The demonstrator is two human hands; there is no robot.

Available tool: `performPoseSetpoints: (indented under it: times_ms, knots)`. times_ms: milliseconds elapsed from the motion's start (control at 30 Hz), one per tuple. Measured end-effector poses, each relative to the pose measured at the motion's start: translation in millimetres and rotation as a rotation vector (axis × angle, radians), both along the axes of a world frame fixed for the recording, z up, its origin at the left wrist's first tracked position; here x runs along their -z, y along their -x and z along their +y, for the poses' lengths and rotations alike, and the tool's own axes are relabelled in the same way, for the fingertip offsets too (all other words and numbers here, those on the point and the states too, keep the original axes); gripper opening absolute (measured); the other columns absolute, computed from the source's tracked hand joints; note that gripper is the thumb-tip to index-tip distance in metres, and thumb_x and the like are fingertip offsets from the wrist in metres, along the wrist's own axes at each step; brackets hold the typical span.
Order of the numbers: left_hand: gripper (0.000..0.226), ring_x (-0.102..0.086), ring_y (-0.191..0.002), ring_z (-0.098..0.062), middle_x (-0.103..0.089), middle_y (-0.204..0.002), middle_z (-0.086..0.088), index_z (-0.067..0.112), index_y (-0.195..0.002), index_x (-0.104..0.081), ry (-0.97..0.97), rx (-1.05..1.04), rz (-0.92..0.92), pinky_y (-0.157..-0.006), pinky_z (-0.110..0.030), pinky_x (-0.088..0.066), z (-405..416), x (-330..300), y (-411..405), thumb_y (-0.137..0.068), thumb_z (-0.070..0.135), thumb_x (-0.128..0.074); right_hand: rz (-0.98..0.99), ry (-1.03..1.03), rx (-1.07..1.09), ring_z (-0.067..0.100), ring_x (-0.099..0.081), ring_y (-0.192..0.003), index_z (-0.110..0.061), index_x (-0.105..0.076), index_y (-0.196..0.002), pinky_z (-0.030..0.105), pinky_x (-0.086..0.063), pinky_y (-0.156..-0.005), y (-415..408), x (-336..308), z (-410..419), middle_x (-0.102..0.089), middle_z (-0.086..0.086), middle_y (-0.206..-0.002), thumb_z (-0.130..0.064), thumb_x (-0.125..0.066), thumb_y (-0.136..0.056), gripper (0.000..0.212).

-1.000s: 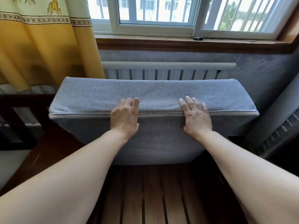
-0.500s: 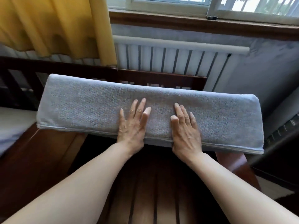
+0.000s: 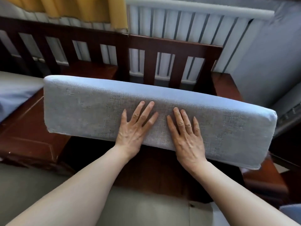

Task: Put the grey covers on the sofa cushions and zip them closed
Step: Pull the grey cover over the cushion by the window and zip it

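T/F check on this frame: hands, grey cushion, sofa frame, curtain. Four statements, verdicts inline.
1. Both hands, left hand and right hand, lie flat with straight fingers on the grey fabric-covered cushion. True.
2. The right hand pinches a zip pull. False: it grips nothing, and no zip pull shows.
3. The dark slatted wooden sofa frame stands behind the cushion. True.
4. The yellow curtain hangs at upper right. False: upper left.

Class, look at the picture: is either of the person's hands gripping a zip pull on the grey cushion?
No. The left hand and right hand both lie flat with straight fingers on the grey cushion, and no zip pull shows.
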State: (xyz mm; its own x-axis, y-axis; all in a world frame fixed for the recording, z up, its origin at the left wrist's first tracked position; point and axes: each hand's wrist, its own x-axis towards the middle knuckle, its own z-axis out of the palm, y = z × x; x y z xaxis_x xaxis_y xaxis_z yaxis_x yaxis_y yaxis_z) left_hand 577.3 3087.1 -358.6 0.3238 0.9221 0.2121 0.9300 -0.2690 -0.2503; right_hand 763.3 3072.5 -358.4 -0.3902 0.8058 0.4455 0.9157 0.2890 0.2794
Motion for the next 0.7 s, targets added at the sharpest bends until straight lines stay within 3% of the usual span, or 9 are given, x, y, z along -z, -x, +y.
performPoseSetpoints:
  times_ms: [100,233,333,433,533,633,700]
  knots:
    - [0.103,0.028,-0.137,-0.027,0.042,-0.144,-0.003,0.025,-0.142,0.020,-0.025,-0.003,-0.027,-0.107,-0.061,-0.016,-23.3,25.7,0.6,-0.080,0.022,-0.063,-0.002,-0.042,-0.031,0.034,-0.029,-0.138,-0.007,-0.037,-0.142,0.056,-0.027,-0.107,-2.1,32.2,-18.0,-0.027,0.018,-0.151,-0.008,-0.047,-0.076,0.066]
    - [0.096,-0.013,-0.140,-0.023,-0.002,-0.153,-0.002,0.025,-0.142,-0.015,-0.131,0.056,-0.047,-0.099,-0.060,-0.035,-51.0,65.7,6.0,-0.067,0.017,-0.073,-0.054,-0.088,-0.016,0.034,-0.026,-0.136,-0.008,-0.031,-0.142,0.056,-0.027,-0.107,2.3,80.9,-41.8,-0.021,0.017,-0.150,-0.010,-0.030,-0.086,0.055]
    - [0.091,-0.018,-0.138,-0.023,-0.009,-0.151,-0.001,0.024,-0.141,-0.022,-0.160,0.087,-0.081,-0.096,-0.061,-0.039,-60.2,93.2,10.6,-0.067,0.013,-0.074,-0.042,-0.084,0.006,0.035,-0.026,-0.135,-0.007,-0.036,-0.141,0.058,-0.025,-0.107,3.9,107.0,-53.7,-0.021,0.018,-0.149,-0.010,-0.031,-0.087,0.054]
    - [0.087,-0.020,-0.137,-0.024,-0.014,-0.153,-0.002,0.024,-0.142,-0.030,-0.148,0.098,-0.092,-0.096,-0.060,-0.038,-72.1,109.4,12.2,-0.067,0.014,-0.074,-0.070,-0.021,0.031,0.037,-0.024,-0.133,-0.005,-0.044,-0.138,0.059,-0.025,-0.106,11.0,121.2,-66.8,-0.020,0.020,-0.147,-0.017,-0.048,-0.083,0.057]
    - [0.085,-0.031,-0.129,-0.025,-0.034,-0.148,-0.005,0.023,-0.132,-0.050,-0.149,0.170,-0.132,-0.097,-0.061,-0.035,-80.0,112.3,17.4,-0.053,0.023,-0.083,0.006,0.077,0.056,0.035,-0.025,-0.132,-0.004,-0.047,-0.135,0.057,-0.021,-0.111,22.3,125.9,-82.5,-0.021,0.019,-0.144,-0.040,-0.080,-0.060,0.090]
    - [0.093,-0.032,-0.126,-0.028,-0.028,-0.139,-0.009,0.020,-0.128,-0.038,-0.157,0.123,-0.232,-0.100,-0.062,-0.028,-74.1,106.7,20.0,-0.048,0.021,-0.086,0.162,0.022,0.118,0.034,-0.028,-0.130,-0.007,-0.038,-0.137,0.051,-0.010,-0.113,28.7,117.3,-78.0,-0.025,0.016,-0.141,-0.030,-0.082,-0.058,0.094]
    - [0.100,-0.022,-0.136,-0.028,-0.019,-0.148,-0.010,0.023,-0.137,-0.024,-0.043,0.011,-0.234,-0.102,-0.064,-0.022,-67.1,103.1,20.9,-0.057,0.015,-0.082,0.138,0.072,0.208,0.034,-0.024,-0.136,-0.014,-0.029,-0.143,0.053,-0.011,-0.113,28.4,111.7,-68.2,-0.025,0.016,-0.148,-0.020,-0.080,-0.061,0.097]
